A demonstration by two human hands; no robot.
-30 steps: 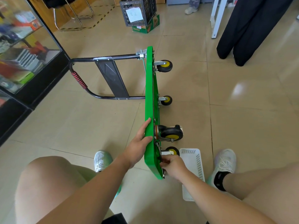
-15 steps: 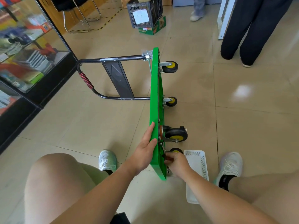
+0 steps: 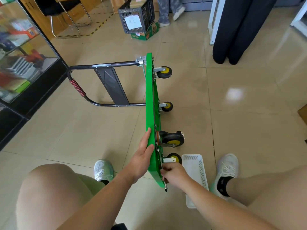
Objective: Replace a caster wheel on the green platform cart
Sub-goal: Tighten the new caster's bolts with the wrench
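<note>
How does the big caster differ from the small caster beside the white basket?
The big caster is clearly larger than the small caster. The big caster's fork is dark; the small caster's bracket is bright silver. The right hand is at the small caster's base; no hand is on the big caster. Both have black tyres and yellow hubs.

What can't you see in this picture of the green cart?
Head view:
- What the right hand holds, if anything: hidden between its fingers and the underside of the green platform cart.
- Nearest caster wheel: partly covered by that hand.
- Writing on the black crate's paper label: too small.
- Glass cabinet contents: blurred.
</note>
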